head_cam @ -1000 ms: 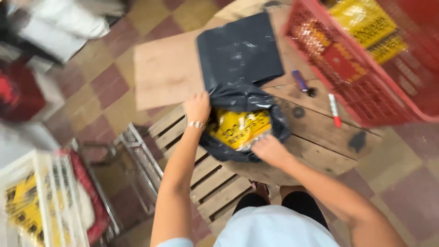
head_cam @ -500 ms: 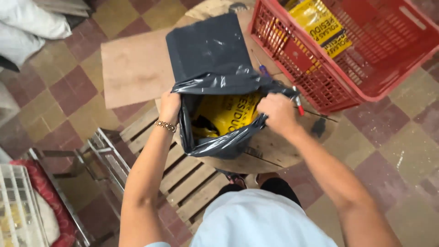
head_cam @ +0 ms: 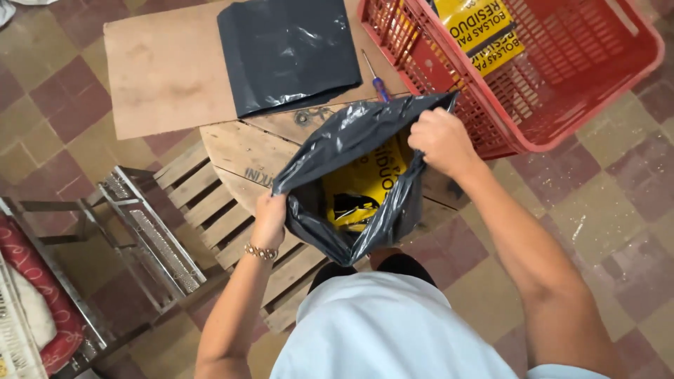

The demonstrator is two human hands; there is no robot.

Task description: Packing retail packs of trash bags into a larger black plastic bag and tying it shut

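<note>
Hands on bag: my left hand point(head_cam: 269, 219) pinches the near-left rim of the dark grey plastic bag point(head_cam: 351, 140), my right hand point(head_cam: 444, 141) clamps the far rim, both grips closed on plastic, mouth pulled wide open. Bag sits on the round wooden table point(head_cam: 242, 151), sagging over its near edge toward me. Yellow packet point(head_cam: 361, 184) already lies inside, so I judge loading done and mouth not yet closed. Flat folded grey bags point(head_cam: 288, 52) rest on cardboard sheet point(head_cam: 165, 70) beyond. Screwdriver point(head_cam: 372, 77) beside them. Red basket point(head_cam: 562, 77) far right holds more yellow packs point(head_cam: 477, 28).
</note>
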